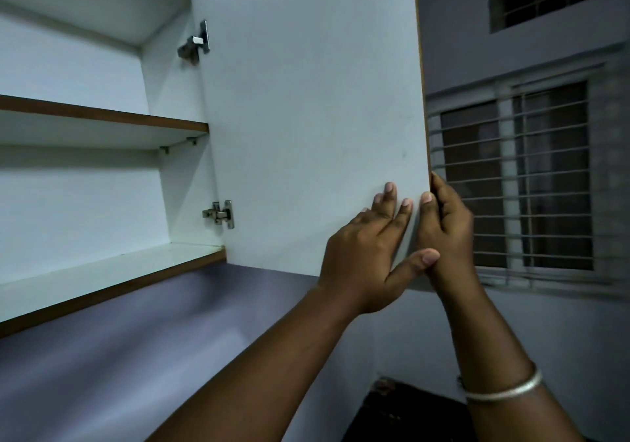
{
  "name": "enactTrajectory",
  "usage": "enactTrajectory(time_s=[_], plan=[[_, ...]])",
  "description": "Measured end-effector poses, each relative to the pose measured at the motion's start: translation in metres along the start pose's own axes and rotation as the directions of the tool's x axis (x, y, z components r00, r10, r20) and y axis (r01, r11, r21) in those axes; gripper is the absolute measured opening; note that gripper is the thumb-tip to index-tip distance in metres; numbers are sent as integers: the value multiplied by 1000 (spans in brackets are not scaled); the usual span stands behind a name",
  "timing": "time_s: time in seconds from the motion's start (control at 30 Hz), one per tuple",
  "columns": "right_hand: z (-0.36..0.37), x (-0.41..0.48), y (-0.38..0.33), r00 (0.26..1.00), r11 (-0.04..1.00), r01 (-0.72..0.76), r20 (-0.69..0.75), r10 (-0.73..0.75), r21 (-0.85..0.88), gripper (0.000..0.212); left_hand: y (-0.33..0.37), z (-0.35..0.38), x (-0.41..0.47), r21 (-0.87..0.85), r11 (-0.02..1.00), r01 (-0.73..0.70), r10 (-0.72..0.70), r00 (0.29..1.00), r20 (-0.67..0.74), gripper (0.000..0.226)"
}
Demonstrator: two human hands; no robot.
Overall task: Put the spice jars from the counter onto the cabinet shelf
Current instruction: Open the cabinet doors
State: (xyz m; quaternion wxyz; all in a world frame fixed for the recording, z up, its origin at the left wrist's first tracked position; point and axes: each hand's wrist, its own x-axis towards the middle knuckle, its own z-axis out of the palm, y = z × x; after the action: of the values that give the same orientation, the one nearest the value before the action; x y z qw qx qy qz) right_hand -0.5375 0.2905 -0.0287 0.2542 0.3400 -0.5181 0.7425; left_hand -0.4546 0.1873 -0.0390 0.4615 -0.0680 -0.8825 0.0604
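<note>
While the cabinet door [306,117] stood open, the left hand [361,257] pressed flat, fingers straight, near its lower free corner; the right hand [446,230] curled round its free edge. The cabinet shelf [102,117] lay past its hinged edge.

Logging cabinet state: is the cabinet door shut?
No, the door stands swung open, left hand flat on it, right hand gripping its edge.
</note>
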Motion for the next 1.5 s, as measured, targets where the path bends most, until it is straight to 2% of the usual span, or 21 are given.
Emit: enactTrajectory(time_s=[0.3,0.37,0.4,0.43,0.5,0.53,0.6,0.63,0.7,0.8,0.87,0.9,0.93,1.0,1.03,1.1,1.17,1.23,1.33,1.43,1.5], plan=[[-3,21,31,999,999,-37,-34,39,37,38,-1,11,22,59,997,41,-54,970,237,86],[3,13,28,993,984,69,-85,-83,-163,43,-4,-2,20,49,999,-4,-11,954,301,88],[7,6,26,970,947,175,-116,-212,-270,46,-6,-11,17,43,998,-44,28,948,318,89],[18,-3,21,925,905,299,-140,-353,-303,47,-11,-23,10,59,994,-89,66,946,319,91],[43,-22,15,850,863,465,-176,-497,-196,39,-23,-49,-7,121,974,-193,159,956,247,95],[62,-35,9,863,878,478,-170,-476,-33,36,-33,-67,-20,169,959,-227,195,963,186,94],[98,-58,-8,941,877,334,-62,-334,345,33,-52,-100,-44,273,928,-252,239,968,81,89],[116,-68,-17,962,851,239,8,-274,467,33,-62,-116,-56,330,910,-251,239,968,76,88],[157,-86,-34,971,803,65,147,-186,592,32,-83,-152,-80,430,872,-232,187,972,144,87],[223,-115,-62,909,715,-215,403,-101,665,29,-115,-211,-120,581,796,-172,29,968,247,76],[266,-138,-85,785,669,-429,617,-55,607,25,-138,-251,-149,700,700,-141,-108,948,299,63],[284,-148,-96,705,645,-521,707,-44,559,24,-148,-268,-160,767,633,-107,-243,913,328,60],[302,-159,-110,619,620,-596,784,-50,511,21,-157,-288,-173,841,536,-72,-420,842,340,61],[332,-175,-135,498,614,-654,863,-89,441,16,-171,-321,-191,943,318,-99,-707,637,306,62],[345,-182,-149,453,611,-669,884,-115,423,14,-176,-336,-200,960,234,-155,-780,560,280,61],[366,-190,-176,380,601,-695,911,-158,395,14,-179,-352,-208,953,147,-266,-857,447,257,60],[381,-194,-196,320,613,-707,933,-166,352,24,-177,-350,-206,946,92,-311,-882,415,222,64],[389,-197,-208,324,635,-697,936,-135,333,35,-171,-344,-202,957,50,-284,-872,455,180,61],[380,-202,-211,440,635,-643,885,-151,428,36,-156,-343,-202,974,80,-210,-796,575,190,50],[353,-212,-218,530,544,-605,804,-270,582,35,-118,-355,-211,967,237,-90,-659,717,228,41],[330,-222,-223,560,426,-620,752,-347,659,29,-82,-363,-219,941,323,-100,-543,795,271,34]])
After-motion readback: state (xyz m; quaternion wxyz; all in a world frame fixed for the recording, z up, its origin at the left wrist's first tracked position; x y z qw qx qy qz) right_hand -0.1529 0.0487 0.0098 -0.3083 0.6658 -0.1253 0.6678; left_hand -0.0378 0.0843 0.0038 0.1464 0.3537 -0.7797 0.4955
